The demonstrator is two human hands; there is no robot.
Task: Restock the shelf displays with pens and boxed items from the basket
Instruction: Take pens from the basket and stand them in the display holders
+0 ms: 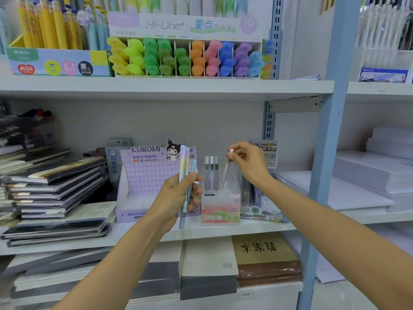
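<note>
Left hand: the left hand (176, 193) is raised in front of the middle shelf, fingers curled tightly around a small bundle of pastel pens (186, 175), held roughly upright; their upper ends rise above the fist and one blue barrel juts out below it.
Right hand: the right hand (248, 162) is held above the clear pen display, thumb and fingertips pinched together on the top end of a single pink pen (226, 170).
Pink pen: tilted, its lower tip down inside the right compartment of the clear display, its capped end in the pinch.
Clear pen display: a transparent holder (220, 209) labelled "FRUIT SODA" stands on the middle shelf (89, 240); three pens (211, 173) stand upright in its left compartment.
Kuromi box: a purple display carton (143, 175) printed "KUROMI" stands just left of the clear holder, partly behind the left hand; its tray appears largely bare.
Right neighbour: another pen display (257, 193) sits beside the clear holder, partly hidden by the right wrist.
Upper shelf: a "Hi-Line" highlighter rack (185, 57) holds rows sorted by colour, yellow through blue.
Left of shelf: stacked notebooks (58, 186) lie flat.
Right bay: white paper stacks (368, 177).
Basket: not visible.
</note>
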